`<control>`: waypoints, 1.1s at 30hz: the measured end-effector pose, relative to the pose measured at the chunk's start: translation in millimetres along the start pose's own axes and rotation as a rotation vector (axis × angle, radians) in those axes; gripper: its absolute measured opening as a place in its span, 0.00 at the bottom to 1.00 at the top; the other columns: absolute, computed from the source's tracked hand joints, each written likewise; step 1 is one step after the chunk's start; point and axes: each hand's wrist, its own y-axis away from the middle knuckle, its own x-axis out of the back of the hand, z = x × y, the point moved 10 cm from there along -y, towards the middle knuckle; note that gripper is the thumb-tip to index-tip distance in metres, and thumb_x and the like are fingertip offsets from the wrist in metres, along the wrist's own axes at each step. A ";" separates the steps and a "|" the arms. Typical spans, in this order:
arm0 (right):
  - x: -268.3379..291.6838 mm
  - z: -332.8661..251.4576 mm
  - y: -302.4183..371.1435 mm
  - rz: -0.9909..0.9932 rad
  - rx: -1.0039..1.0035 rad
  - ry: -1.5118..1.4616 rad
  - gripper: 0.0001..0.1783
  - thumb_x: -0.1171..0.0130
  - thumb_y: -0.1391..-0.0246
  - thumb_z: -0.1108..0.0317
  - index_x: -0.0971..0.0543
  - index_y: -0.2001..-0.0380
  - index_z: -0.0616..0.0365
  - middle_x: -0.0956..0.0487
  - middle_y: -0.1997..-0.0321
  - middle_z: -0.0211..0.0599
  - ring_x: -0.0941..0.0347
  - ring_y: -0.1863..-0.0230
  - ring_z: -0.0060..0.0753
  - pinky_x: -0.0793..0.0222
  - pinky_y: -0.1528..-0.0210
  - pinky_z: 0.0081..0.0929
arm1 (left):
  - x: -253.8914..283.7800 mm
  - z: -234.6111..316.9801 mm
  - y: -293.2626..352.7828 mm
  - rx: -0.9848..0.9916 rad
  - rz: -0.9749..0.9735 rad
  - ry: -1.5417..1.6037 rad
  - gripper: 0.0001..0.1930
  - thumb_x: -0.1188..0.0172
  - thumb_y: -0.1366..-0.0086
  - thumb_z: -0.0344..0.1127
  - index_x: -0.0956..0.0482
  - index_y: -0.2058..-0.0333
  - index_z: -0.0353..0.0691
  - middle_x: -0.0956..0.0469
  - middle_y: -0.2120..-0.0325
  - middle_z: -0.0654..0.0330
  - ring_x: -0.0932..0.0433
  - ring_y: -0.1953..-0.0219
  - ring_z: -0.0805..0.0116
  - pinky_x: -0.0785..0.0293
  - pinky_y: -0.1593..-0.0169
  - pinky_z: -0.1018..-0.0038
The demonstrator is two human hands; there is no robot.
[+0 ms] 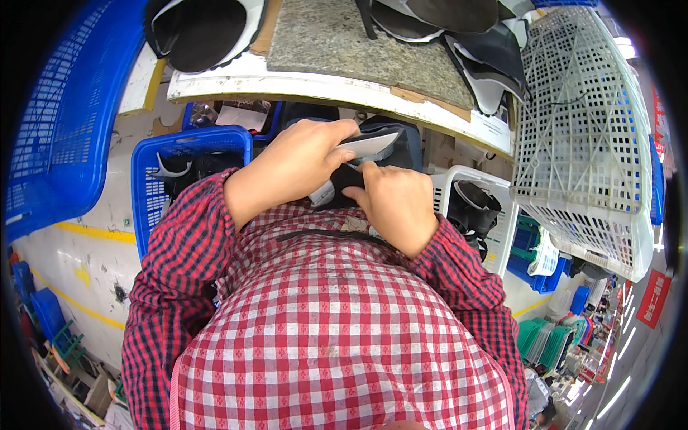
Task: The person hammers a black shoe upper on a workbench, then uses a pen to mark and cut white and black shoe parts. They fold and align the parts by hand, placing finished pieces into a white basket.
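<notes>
Above my lap, in front of the table edge, I hold a black piece with a pale flap (373,145) that looks like a shoe upper. My left hand (290,159) is closed on it, thumb and fingers pinching near the pale flap. On the other side my right hand (399,204) is closed too, thumb and forefinger gripping the piece's lower edge. A white tag-like patch (322,193) shows on the dark material between the hands. Parts of the piece are hidden behind my fingers.
A stone slab (337,50) lies on the white table (236,84), with black and white shoe uppers (204,36) around it. A blue basket (192,140) and a white basket (502,215) flank me. A large white crate (573,129) stands right, a blue crate (68,122) left.
</notes>
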 end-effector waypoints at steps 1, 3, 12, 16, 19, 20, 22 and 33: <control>0.8 1.3 -3.9 0.030 -0.015 -0.017 0.16 0.29 0.49 0.54 0.20 0.70 0.55 0.19 0.78 0.39 0.20 0.76 0.45 0.26 0.74 0.40 | 1.5 1.2 1.6 -0.004 0.015 -0.029 0.12 0.40 0.31 0.31 0.22 0.52 0.32 0.19 0.65 0.41 0.18 0.62 0.42 0.25 0.60 0.59; 6.3 -10.1 -12.4 0.008 0.083 0.008 0.14 0.29 0.50 0.55 0.19 0.71 0.51 0.19 0.79 0.37 0.19 0.76 0.42 0.26 0.74 0.37 | 7.6 5.2 8.4 -0.046 0.106 -0.171 0.12 0.40 0.33 0.28 0.19 0.52 0.34 0.17 0.63 0.43 0.16 0.61 0.45 0.21 0.60 0.60; -69.2 19.5 -72.4 -1.025 0.411 -0.438 0.22 0.28 0.46 0.57 0.15 0.51 0.56 0.13 0.61 0.43 0.16 0.63 0.36 0.23 0.57 0.35 | -29.9 26.8 107.1 -0.650 0.444 -0.344 0.15 0.39 0.38 0.26 0.16 0.52 0.35 0.14 0.56 0.53 0.14 0.50 0.58 0.17 0.44 0.63; -106.8 62.8 -66.5 -1.314 -0.055 -0.628 0.25 0.26 0.46 0.61 0.18 0.48 0.63 0.12 0.60 0.34 0.17 0.60 0.26 0.23 0.54 0.29 | -82.9 17.4 88.2 -0.496 0.026 -0.779 0.12 0.37 0.40 0.30 0.14 0.58 0.41 0.15 0.51 0.62 0.25 0.36 0.63 0.35 0.30 0.48; -85.7 56.5 -67.9 -1.085 0.129 -0.533 0.24 0.27 0.47 0.59 0.16 0.50 0.60 0.12 0.62 0.39 0.16 0.61 0.34 0.23 0.54 0.33 | -79.4 2.2 69.1 -0.305 -0.149 -0.540 0.04 0.37 0.38 0.27 0.17 0.64 0.40 0.16 0.52 0.64 0.28 0.34 0.62 0.46 0.28 0.37; -71.7 46.7 -68.5 -0.940 0.326 -0.377 0.22 0.28 0.47 0.57 0.15 0.51 0.57 0.13 0.63 0.46 0.16 0.62 0.45 0.24 0.55 0.39 | -71.4 -3.5 62.5 -0.264 -0.168 -0.257 0.03 0.37 0.37 0.27 0.17 0.64 0.39 0.16 0.53 0.63 0.26 0.36 0.62 0.42 0.29 0.40; -63.5 44.7 -57.1 -0.883 0.323 -0.263 0.21 0.29 0.47 0.54 0.14 0.53 0.51 0.15 0.65 0.48 0.17 0.61 0.52 0.25 0.56 0.44 | -43.1 -31.9 48.7 -0.100 -0.004 0.511 0.03 0.39 0.32 0.25 0.20 0.61 0.38 0.18 0.54 0.59 0.21 0.44 0.66 0.29 0.34 0.57; 11.6 -22.6 -16.2 -0.332 0.559 0.033 0.10 0.29 0.51 0.58 0.15 0.68 0.48 0.19 0.79 0.38 0.17 0.71 0.45 0.24 0.68 0.42 | -48.4 -58.3 4.4 0.078 -0.093 0.464 0.08 0.41 0.28 0.30 0.18 0.58 0.31 0.16 0.67 0.60 0.19 0.62 0.73 0.25 0.54 0.74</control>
